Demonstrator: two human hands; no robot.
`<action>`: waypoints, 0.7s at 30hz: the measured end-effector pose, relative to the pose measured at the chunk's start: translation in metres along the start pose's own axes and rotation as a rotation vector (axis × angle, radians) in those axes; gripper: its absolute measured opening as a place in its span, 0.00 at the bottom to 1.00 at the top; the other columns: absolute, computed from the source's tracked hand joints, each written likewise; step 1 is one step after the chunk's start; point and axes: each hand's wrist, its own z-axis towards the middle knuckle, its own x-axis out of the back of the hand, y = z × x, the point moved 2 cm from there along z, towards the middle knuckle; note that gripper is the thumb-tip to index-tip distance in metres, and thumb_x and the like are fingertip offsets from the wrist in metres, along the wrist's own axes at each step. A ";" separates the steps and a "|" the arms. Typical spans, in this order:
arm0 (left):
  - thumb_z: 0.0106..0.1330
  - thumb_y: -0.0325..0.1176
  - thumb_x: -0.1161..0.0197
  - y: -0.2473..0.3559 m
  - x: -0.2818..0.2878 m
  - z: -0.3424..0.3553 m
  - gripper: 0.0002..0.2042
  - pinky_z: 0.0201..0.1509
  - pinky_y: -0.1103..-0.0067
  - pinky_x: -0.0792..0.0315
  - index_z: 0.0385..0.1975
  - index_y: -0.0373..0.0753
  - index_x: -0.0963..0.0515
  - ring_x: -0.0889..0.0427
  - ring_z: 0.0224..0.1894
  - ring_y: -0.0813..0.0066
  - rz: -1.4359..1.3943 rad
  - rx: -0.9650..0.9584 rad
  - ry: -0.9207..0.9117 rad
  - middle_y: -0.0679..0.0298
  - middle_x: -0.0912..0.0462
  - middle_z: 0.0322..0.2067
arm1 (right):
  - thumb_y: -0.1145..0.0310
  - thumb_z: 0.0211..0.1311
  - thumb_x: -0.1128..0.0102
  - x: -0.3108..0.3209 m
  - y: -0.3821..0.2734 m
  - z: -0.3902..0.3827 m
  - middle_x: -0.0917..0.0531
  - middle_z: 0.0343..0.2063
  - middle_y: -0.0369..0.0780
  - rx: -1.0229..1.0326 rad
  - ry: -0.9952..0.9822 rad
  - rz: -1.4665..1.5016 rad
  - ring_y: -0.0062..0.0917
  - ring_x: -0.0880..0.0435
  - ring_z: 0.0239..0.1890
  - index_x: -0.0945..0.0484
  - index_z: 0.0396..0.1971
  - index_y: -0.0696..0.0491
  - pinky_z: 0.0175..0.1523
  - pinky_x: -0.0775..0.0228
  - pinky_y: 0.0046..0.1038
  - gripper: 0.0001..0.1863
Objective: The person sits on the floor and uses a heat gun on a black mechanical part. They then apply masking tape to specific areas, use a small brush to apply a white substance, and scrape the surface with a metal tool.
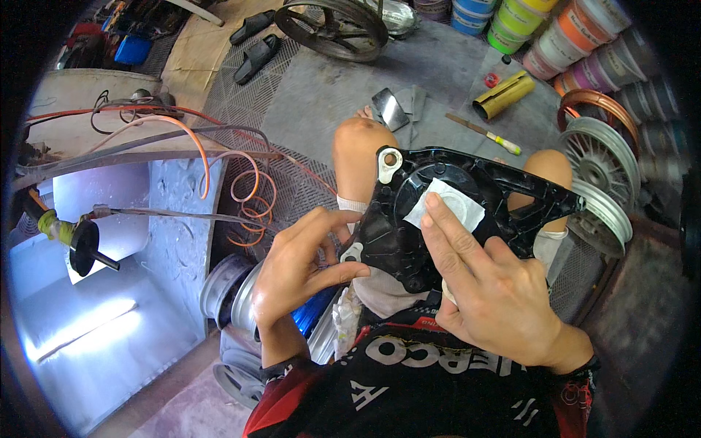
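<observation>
A black cast metal part (526, 219) with pale mounting tabs rests across my knees. My left hand (299, 259) grips its left edge, thumb and index finger spread around the lower tab. Near the part's middle, a square white patch (467, 212) lies over a round recess, showing a faint circle. My right hand (489, 292) presses on the patch with index and middle fingers stretched out, the other fingers bent; whether anything is under them is hidden.
Wheel rims (595, 150) stand at right and lower left. Paint buckets (511, 25), a gold tube (504, 91), a file (478, 131), sandals (255, 58) and a black wheel (332, 40) lie beyond my knees. A lit booth (175, 255) and coiled orange hose (255, 190) are left.
</observation>
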 end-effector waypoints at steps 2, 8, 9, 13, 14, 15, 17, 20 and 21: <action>0.46 0.34 0.21 0.000 -0.001 -0.001 0.28 0.26 0.79 0.32 0.48 0.35 0.22 0.26 0.21 0.78 -0.010 -0.006 0.015 0.63 0.25 0.30 | 0.71 0.34 0.37 -0.003 -0.003 -0.002 0.34 0.68 0.43 0.013 -0.007 -0.019 0.24 0.28 0.21 0.32 0.64 0.58 0.20 0.30 0.22 0.45; 0.44 0.35 0.21 0.002 -0.001 0.002 0.28 0.24 0.80 0.35 0.48 0.36 0.21 0.30 0.19 0.80 0.021 -0.015 0.027 0.65 0.25 0.28 | 0.69 0.34 0.35 -0.010 -0.007 -0.012 0.34 0.68 0.43 0.028 -0.010 -0.054 0.23 0.29 0.20 0.31 0.63 0.58 0.17 0.32 0.20 0.45; 0.44 0.35 0.21 0.003 -0.002 0.002 0.28 0.23 0.81 0.36 0.48 0.36 0.21 0.32 0.19 0.80 0.023 -0.008 0.027 0.65 0.25 0.28 | 0.69 0.34 0.35 -0.012 -0.007 -0.014 0.34 0.68 0.44 0.025 -0.018 -0.046 0.23 0.29 0.19 0.31 0.63 0.58 0.17 0.32 0.21 0.46; 0.44 0.35 0.21 0.002 -0.003 0.002 0.28 0.21 0.82 0.39 0.48 0.36 0.21 0.36 0.18 0.83 0.024 0.027 0.034 0.67 0.25 0.28 | 0.68 0.34 0.35 -0.015 -0.006 -0.023 0.35 0.68 0.46 0.012 -0.048 0.004 0.23 0.29 0.19 0.33 0.64 0.60 0.18 0.30 0.22 0.46; 0.44 0.35 0.21 0.000 -0.004 0.002 0.28 0.21 0.83 0.40 0.48 0.36 0.20 0.37 0.18 0.84 0.021 0.020 0.038 0.67 0.25 0.28 | 0.68 0.34 0.35 -0.015 -0.005 -0.025 0.35 0.68 0.46 -0.001 -0.045 0.029 0.24 0.28 0.19 0.33 0.64 0.60 0.19 0.29 0.22 0.47; 0.44 0.35 0.21 0.000 -0.004 0.002 0.27 0.21 0.83 0.41 0.48 0.36 0.20 0.38 0.18 0.84 0.019 0.015 0.044 0.67 0.25 0.28 | 0.68 0.34 0.35 -0.015 -0.004 -0.026 0.35 0.68 0.47 -0.011 -0.042 0.054 0.24 0.27 0.19 0.34 0.64 0.61 0.20 0.28 0.23 0.47; 0.45 0.35 0.21 -0.001 -0.005 0.002 0.27 0.21 0.83 0.42 0.47 0.36 0.20 0.39 0.18 0.85 0.014 0.017 0.048 0.68 0.25 0.28 | 0.68 0.34 0.35 -0.015 -0.002 -0.030 0.35 0.68 0.47 -0.029 -0.033 0.089 0.25 0.26 0.20 0.35 0.65 0.61 0.21 0.27 0.23 0.48; 0.45 0.35 0.21 -0.001 -0.004 0.002 0.27 0.21 0.83 0.43 0.47 0.36 0.20 0.39 0.17 0.85 0.005 0.030 0.047 0.68 0.25 0.28 | 0.69 0.33 0.35 -0.016 0.001 -0.034 0.35 0.68 0.48 -0.056 -0.016 0.112 0.26 0.25 0.20 0.36 0.66 0.62 0.21 0.26 0.24 0.49; 0.45 0.35 0.21 -0.001 -0.004 0.003 0.27 0.21 0.83 0.43 0.47 0.36 0.20 0.40 0.17 0.85 0.004 0.026 0.049 0.68 0.25 0.28 | 0.69 0.33 0.35 -0.016 0.002 -0.035 0.35 0.68 0.49 -0.067 -0.010 0.114 0.27 0.24 0.20 0.37 0.66 0.62 0.21 0.26 0.24 0.49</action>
